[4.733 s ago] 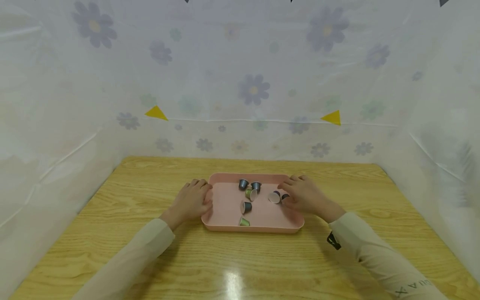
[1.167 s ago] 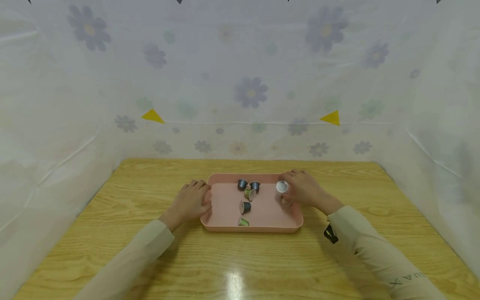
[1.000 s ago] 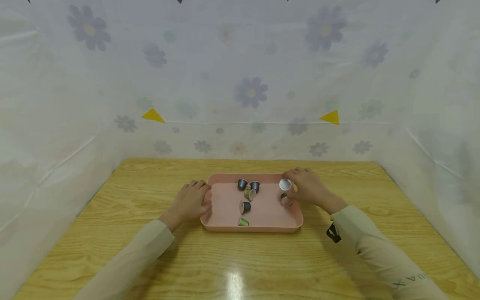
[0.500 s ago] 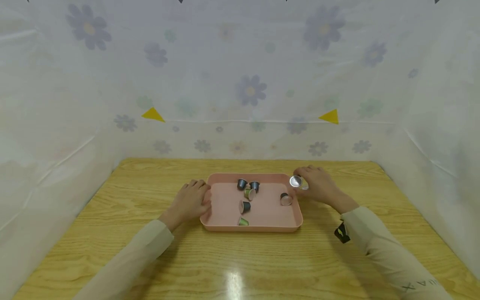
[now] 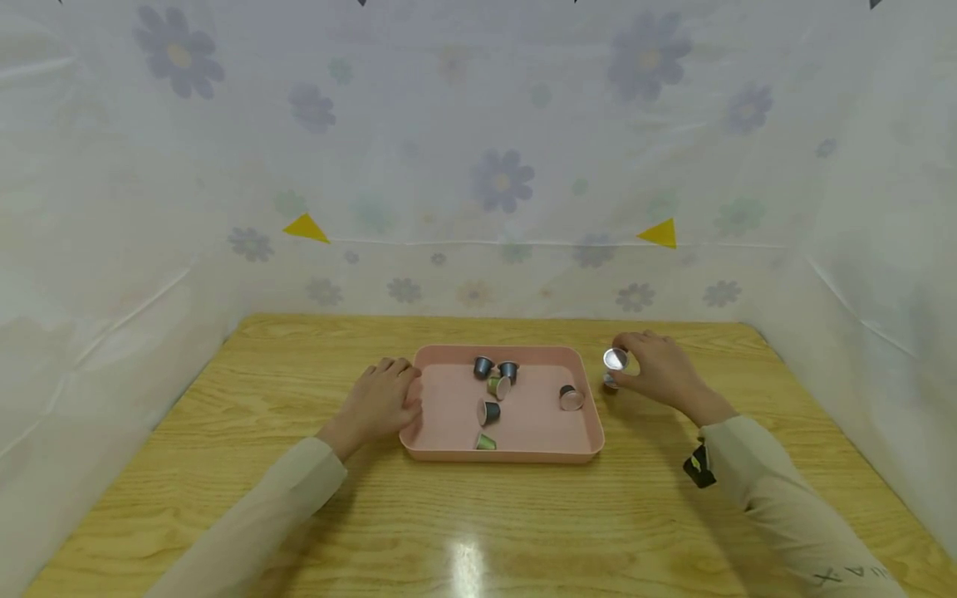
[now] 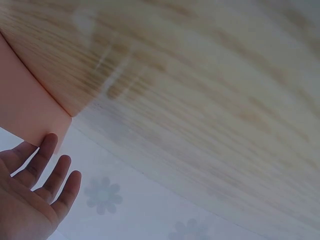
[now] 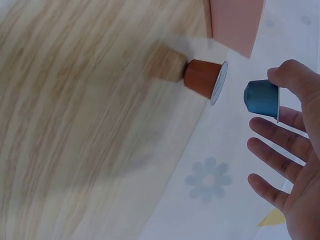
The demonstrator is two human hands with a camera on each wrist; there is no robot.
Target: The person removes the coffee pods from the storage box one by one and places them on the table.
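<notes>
The right hand (image 5: 664, 371) is pinching a teal capsule (image 7: 262, 98) near its rim beside the tray (image 5: 538, 430), probably to leave its base clear, other fingers spread, while the left hand (image 5: 380, 402), fingers relaxed, is touching the tray, seemingly steadying it.

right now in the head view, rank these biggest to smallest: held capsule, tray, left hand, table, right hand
1. Table
2. Tray
3. Left hand and right hand: too alike to rank
4. Held capsule, mostly its silver lid showing
</notes>
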